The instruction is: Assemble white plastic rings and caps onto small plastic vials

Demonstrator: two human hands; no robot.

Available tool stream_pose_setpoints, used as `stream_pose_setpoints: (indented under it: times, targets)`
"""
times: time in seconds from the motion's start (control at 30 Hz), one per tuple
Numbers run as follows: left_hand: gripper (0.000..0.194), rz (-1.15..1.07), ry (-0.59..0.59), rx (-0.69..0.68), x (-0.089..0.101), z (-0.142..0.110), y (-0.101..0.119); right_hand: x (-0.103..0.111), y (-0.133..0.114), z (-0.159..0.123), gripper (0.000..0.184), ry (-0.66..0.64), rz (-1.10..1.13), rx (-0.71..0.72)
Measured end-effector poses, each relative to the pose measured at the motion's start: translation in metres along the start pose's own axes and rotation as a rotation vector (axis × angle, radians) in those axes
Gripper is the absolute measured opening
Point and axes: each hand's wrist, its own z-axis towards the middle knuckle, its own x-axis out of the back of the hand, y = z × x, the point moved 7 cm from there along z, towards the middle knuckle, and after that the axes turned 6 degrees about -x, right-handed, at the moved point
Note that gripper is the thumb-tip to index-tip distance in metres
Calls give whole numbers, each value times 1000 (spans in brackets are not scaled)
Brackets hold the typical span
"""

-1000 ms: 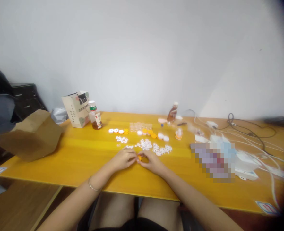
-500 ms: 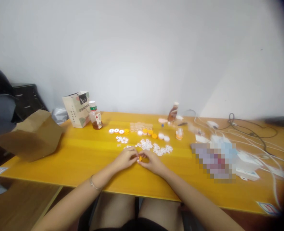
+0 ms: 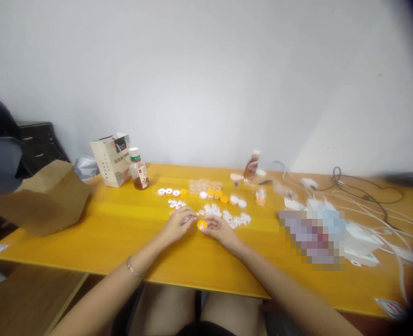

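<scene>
Between the thumb and fingers of my right hand [image 3: 219, 230] is a round orange cap [image 3: 202, 224], its face turned up with a white spot in the middle. My left hand [image 3: 178, 225] is just left of it, fingers drawn together over small white pieces; whether it grips one is hidden. Just beyond my hands lie loose piles of small white ring-like pieces [image 3: 211, 210] and more of them [image 3: 237, 219] to the right. A smaller group of white pieces [image 3: 176, 203] is farther left. Behind these stand a row of white and orange discs [image 3: 169, 192] and another row [image 3: 218, 193].
At the back left are a paper bag [image 3: 111, 161] and a drink bottle [image 3: 138, 170]. A brown paper sheet or bag [image 3: 57, 196] covers the left end. A second bottle [image 3: 252, 165] is at the back. Cables [image 3: 360, 198] and white packages [image 3: 362, 235] fill the right.
My hands were together at a small orange thing; now they have parted. The left has moved left and slightly away from me, while the orange cap shows face-up in the right.
</scene>
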Motion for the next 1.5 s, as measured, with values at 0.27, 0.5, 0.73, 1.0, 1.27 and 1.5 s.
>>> stream_pose_setpoints:
  times: [0.27,0.5,0.73,1.0,1.27,1.5]
  targets:
    - [15,175,-342,62,5,26,-48,1,-4,10,38,26,3,-58]
    - [14,164,-406,57,-19,34,-59,0,-8,15,38,40,41,2]
    - [12,185,-398,50,-22,30,-53,-3,-9,10,36,35,21,4]
    - [11,195,-367,13,-17,26,-40,-4,-7,11,37,3,-8,5]
    - [15,-124,-208,53,-4,30,-16,-6,-5,12,36,-16,6,36]
    - [17,-138,-266,103,-17,24,-21,-8,-5,11,38,-35,0,40]
